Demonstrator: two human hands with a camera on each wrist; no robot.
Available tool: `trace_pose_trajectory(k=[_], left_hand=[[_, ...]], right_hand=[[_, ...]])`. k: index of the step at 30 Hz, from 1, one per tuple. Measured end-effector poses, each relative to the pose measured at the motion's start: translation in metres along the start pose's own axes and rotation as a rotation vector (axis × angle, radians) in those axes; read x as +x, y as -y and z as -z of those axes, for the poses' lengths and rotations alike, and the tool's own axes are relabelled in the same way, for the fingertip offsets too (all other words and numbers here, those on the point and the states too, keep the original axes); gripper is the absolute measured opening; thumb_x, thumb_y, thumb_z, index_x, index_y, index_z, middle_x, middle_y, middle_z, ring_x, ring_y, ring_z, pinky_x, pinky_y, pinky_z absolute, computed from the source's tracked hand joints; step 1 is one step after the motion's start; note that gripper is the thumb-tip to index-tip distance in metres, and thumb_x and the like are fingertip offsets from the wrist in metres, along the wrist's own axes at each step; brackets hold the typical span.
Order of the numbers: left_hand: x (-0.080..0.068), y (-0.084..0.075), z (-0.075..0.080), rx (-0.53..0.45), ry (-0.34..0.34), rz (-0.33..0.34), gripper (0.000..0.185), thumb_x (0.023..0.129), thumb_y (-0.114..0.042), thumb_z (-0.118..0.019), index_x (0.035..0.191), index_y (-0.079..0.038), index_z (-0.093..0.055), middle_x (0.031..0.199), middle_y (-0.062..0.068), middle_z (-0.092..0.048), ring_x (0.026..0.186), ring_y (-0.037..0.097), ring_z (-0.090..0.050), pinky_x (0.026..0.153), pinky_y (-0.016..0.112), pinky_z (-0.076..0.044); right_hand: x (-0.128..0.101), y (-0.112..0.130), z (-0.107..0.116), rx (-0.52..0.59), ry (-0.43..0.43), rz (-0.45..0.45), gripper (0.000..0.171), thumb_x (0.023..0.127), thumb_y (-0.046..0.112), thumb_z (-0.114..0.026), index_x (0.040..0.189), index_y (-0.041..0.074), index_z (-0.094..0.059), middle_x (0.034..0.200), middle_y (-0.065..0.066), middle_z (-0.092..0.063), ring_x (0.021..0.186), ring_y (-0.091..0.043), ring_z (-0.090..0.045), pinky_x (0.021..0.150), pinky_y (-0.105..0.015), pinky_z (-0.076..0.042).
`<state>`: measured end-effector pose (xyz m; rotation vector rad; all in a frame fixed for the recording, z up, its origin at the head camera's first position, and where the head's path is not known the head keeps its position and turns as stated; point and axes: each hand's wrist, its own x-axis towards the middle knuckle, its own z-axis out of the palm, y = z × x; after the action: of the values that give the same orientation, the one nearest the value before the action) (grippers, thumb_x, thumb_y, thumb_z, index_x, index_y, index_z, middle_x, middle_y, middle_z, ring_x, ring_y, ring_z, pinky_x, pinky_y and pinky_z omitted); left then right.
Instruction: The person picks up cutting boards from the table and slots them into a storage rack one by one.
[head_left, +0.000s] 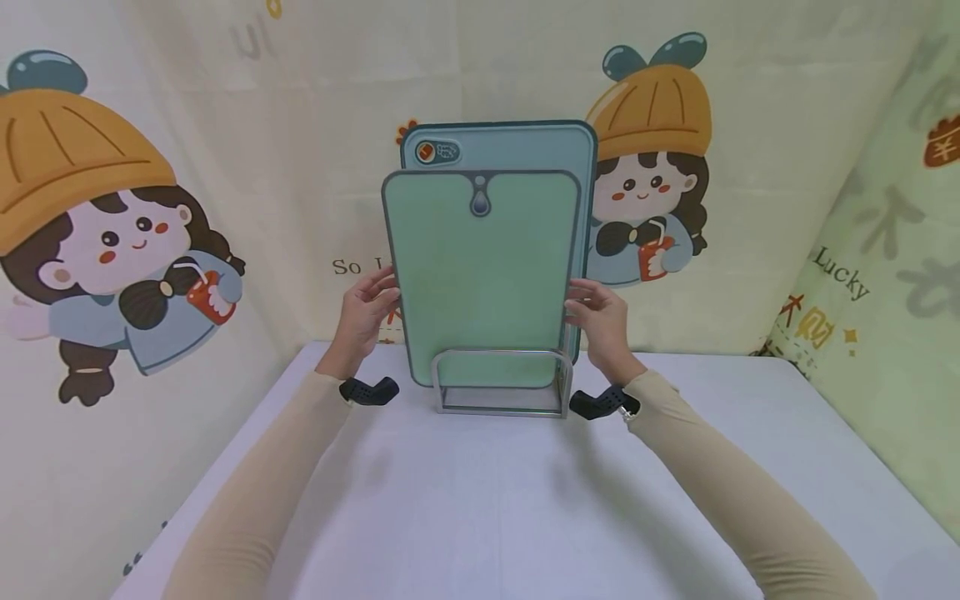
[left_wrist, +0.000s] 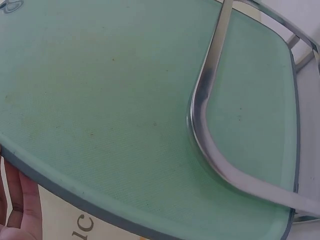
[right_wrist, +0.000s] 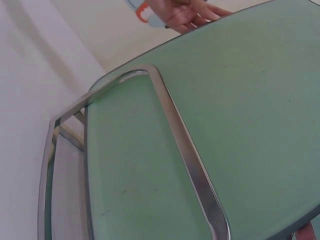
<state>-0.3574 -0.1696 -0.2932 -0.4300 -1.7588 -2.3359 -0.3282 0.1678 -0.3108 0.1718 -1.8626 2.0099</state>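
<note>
A green cutting board (head_left: 480, 275) with a grey rim and a drop-shaped hole stands upright, its lower end behind the front loop of a metal rack (head_left: 501, 411). My left hand (head_left: 366, 312) holds the board's left edge, with fingers reaching behind it in the left wrist view. At the opposite edge my right hand (head_left: 602, 321) grips with bent fingers; only fingertips (right_wrist: 305, 232) of it show in the right wrist view. Behind the green board rises a larger blue cutting board (head_left: 517, 143), mostly covered, with an orange detail by its handle hole.
The rack stands on a white-covered table (head_left: 480, 500) toward its far side. A printed cloth (head_left: 300, 150) with cartoon figures and lettering hangs close behind and around the table. Black bands (head_left: 369, 391) sit on both wrists.
</note>
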Motion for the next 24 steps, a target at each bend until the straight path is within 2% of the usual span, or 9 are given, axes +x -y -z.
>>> trace_pose_trajectory(k=[5,17,24], left_hand=[[0.001,0.003,-0.006,-0.005,-0.009,0.005,0.032,0.089,0.003,-0.057,0.102,-0.025,-0.065,0.094,-0.005,-0.062,0.084,0.005,-0.063,0.078,0.016,-0.054],[0.003,0.012,-0.015,-0.011,0.016,-0.016,0.034,0.089,0.005,-0.056,0.100,-0.025,-0.065,0.093,-0.005,-0.063,0.085,0.005,-0.063,0.078,0.017,-0.054],[0.004,0.013,-0.019,0.021,-0.006,0.015,0.031,0.089,0.003,-0.057,0.101,-0.025,-0.064,0.095,-0.005,-0.061,0.088,0.006,-0.062,0.080,0.017,-0.054]], right_hand=[[0.003,0.000,0.006,-0.015,-0.017,-0.017,0.030,0.089,0.000,-0.059,0.119,0.004,-0.059,0.091,0.006,-0.060,0.080,-0.007,-0.059,0.068,-0.019,-0.056],[0.001,0.004,0.015,-0.045,-0.030,-0.038,0.033,0.090,0.001,-0.059,0.123,0.001,-0.057,0.093,0.006,-0.059,0.084,-0.008,-0.060,0.071,-0.017,-0.056],[0.001,0.005,0.018,-0.024,-0.043,-0.060,0.033,0.090,-0.001,-0.058,0.122,0.001,-0.057,0.092,0.004,-0.059,0.082,-0.009,-0.059,0.069,-0.019,-0.056]])
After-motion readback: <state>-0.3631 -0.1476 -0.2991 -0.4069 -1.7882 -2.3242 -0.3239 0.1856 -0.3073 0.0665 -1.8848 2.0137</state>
